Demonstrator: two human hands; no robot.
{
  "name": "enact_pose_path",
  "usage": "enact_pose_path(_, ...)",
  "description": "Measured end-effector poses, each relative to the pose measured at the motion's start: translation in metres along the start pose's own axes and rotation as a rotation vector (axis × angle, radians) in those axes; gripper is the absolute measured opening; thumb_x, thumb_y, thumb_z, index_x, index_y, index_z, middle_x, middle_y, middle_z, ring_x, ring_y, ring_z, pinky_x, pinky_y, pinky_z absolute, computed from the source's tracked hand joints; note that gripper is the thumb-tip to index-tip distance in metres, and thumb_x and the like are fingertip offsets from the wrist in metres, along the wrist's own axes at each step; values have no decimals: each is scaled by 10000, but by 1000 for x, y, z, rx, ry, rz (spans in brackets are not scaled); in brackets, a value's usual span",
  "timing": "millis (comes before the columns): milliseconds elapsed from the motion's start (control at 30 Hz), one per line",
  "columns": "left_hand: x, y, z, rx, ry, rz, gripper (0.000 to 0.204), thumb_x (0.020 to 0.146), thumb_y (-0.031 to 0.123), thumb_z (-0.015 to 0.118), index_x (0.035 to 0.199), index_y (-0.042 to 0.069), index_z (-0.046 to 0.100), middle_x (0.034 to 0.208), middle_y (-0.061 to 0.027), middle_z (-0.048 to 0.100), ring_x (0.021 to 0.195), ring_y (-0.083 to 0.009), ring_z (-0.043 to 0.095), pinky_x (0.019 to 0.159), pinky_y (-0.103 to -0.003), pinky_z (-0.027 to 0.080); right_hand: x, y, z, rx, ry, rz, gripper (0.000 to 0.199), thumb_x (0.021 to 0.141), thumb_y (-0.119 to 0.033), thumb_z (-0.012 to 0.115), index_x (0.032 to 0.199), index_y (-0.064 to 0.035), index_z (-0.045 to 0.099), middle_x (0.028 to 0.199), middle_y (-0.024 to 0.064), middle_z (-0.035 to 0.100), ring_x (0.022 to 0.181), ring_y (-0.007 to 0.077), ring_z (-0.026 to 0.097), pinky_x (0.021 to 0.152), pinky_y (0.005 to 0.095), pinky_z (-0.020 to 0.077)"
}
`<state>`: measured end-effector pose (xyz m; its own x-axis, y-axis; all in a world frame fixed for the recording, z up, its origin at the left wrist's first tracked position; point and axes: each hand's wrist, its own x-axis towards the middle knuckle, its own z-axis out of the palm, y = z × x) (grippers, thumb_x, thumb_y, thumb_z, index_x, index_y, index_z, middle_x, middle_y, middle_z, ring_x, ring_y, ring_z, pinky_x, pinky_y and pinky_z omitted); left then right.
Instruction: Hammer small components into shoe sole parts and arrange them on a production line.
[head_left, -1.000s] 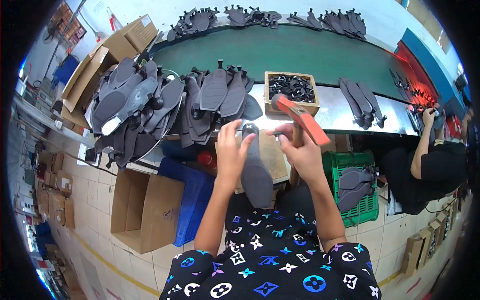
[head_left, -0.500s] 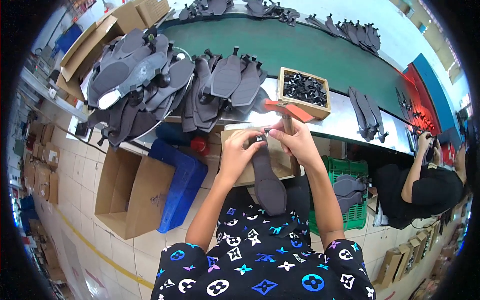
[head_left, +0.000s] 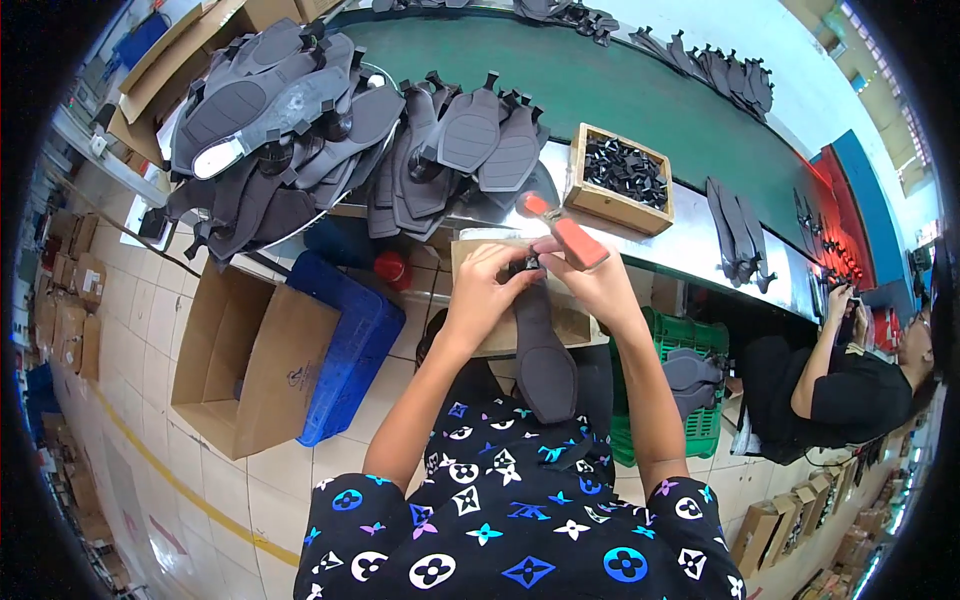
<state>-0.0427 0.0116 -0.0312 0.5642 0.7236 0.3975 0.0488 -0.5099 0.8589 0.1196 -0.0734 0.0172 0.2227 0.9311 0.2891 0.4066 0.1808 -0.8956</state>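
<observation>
My left hand is closed round the heel end of a dark grey shoe sole, whose toe end points toward me over my lap. My right hand has a hammer with an orange-red head tucked in it, the head showing above the knuckles. The right thumb and forefinger meet the left fingertips at the sole's heel. A small black piece shows between the fingertips, partly hidden. Just beyond the hands stands a wooden box full of small black heel tips.
Heeled soles are heaped on the bench at left, with more on the green belt. A cardboard box, a blue crate and a green crate flank me. A co-worker sits at right.
The hammer has turned in my right hand, its head now tilting down over the knuckles. Both hands remain together at the sole's heel. The view has shifted slightly.
</observation>
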Motion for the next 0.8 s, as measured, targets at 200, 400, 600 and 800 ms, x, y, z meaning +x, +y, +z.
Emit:
enact_pose_path(200,1,-1,-1,35,-21,41,282,757,127,774,1005,6,715,977,-148,710,984,-324,650,894,-402,485,-6,-19,-1,-292,-65,-4,252,791,-2,674,1040,39,662,867,149,679,826,289,661,779,336,518)
enact_pose_path(400,9,-2,-3,-20,-70,-43,282,757,103,776,1010,-3,710,925,-157,718,874,-325,680,784,-378,524,-14,-7,4,-326,30,-130,267,778,32,659,1044,26,640,1057,187,624,943,379,617,825,385,504)
enact_pose_path(600,15,-15,-7,-204,-173,-78,280,798,35,778,1071,-9,740,943,-55,740,813,-90,649,700,-258,533,-36,-51,5,64,193,177,252,921,-72,644,1141,34,582,912,160,604,809,304,633,741,347,504)
enact_pose_path(800,17,3,-13,-315,-230,-173,244,799,28,784,1038,-10,759,952,-50,737,840,-82,649,755,-259,539,-72,-70,2,-325,153,15,201,975,-87,583,1134,34,562,874,231,606,774,407,619,695,422,489)
